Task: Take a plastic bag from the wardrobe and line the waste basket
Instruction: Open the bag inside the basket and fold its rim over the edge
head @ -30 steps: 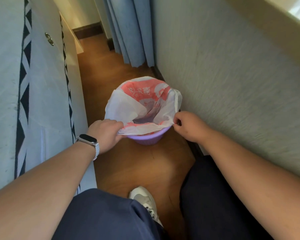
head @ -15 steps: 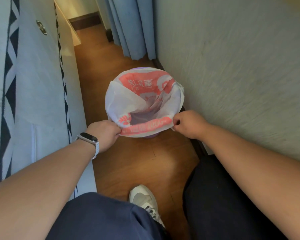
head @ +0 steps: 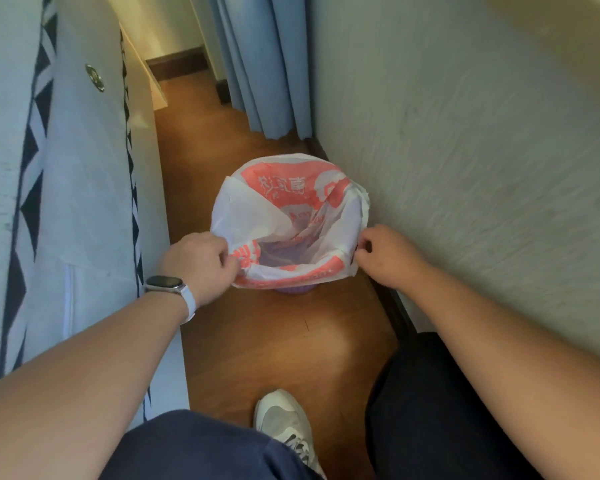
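A white plastic bag (head: 257, 216) with red print sits open inside a purple waste basket (head: 293, 289) on the wooden floor. The bag's mouth is folded out over the rim and covers nearly all of the basket; only a purple strip shows at the near bottom. My left hand (head: 201, 261), with a watch on its wrist, pinches the bag's near left edge. My right hand (head: 387, 256) pinches the near right edge. The purple inside of the basket shows through the bag's opening.
A bed (head: 66, 202) with a white cover and black diamond pattern runs along the left. A wall (head: 482, 150) stands close on the right, blue curtains (head: 264, 64) hang behind the basket. My knees and a grey shoe (head: 284, 424) are at the bottom.
The bag's near edge has been pulled down over the basket's rim, so much less of the purple basket shows. Both hands stay on the bag's edges.
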`<state>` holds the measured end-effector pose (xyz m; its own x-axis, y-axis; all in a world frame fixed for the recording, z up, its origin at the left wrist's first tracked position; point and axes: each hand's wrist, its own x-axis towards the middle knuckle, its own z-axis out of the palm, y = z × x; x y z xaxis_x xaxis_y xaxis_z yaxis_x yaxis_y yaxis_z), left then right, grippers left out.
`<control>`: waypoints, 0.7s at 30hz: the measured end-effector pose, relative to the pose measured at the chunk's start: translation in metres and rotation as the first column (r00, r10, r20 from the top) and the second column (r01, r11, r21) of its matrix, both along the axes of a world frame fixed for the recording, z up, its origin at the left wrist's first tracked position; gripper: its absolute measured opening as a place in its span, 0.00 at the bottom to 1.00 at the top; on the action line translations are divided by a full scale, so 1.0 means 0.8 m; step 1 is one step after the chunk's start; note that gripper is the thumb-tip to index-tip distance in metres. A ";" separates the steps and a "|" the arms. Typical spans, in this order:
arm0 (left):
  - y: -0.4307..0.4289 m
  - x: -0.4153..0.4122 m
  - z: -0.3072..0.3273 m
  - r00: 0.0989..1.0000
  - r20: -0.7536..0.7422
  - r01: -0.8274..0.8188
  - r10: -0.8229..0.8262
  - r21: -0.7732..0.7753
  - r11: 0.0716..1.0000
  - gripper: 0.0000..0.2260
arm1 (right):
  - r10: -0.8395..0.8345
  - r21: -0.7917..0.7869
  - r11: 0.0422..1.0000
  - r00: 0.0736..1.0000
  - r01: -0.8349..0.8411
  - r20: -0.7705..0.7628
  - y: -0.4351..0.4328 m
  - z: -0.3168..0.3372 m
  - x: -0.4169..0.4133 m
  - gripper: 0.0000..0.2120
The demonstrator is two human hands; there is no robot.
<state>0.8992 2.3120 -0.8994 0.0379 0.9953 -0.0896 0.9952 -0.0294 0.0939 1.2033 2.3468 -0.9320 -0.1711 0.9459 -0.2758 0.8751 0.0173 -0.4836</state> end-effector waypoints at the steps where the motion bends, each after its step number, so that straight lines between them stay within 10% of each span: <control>1: 0.005 0.006 0.004 0.999 0.041 -0.030 0.028 0.045 0.999 0.09 | -0.046 0.073 0.996 0.999 0.046 -0.003 0.001 0.008 -0.003 0.08; 8: 0.058 0.054 -0.006 0.984 0.136 0.110 -0.117 0.057 0.992 0.19 | 0.042 0.363 0.931 0.999 -0.026 -0.035 0.030 0.024 -0.037 0.17; 21: 0.138 0.025 -0.062 0.999 -0.013 0.034 -0.033 0.029 0.999 0.33 | 0.201 0.300 0.919 0.959 -0.255 0.200 0.139 -0.009 -0.075 0.29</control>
<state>0.9189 2.4224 -0.9492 0.0703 0.9957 -0.0611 0.9947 -0.0653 0.0800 1.1431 2.4583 -0.9390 -0.3717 0.9283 -0.0071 0.8943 0.3560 -0.2711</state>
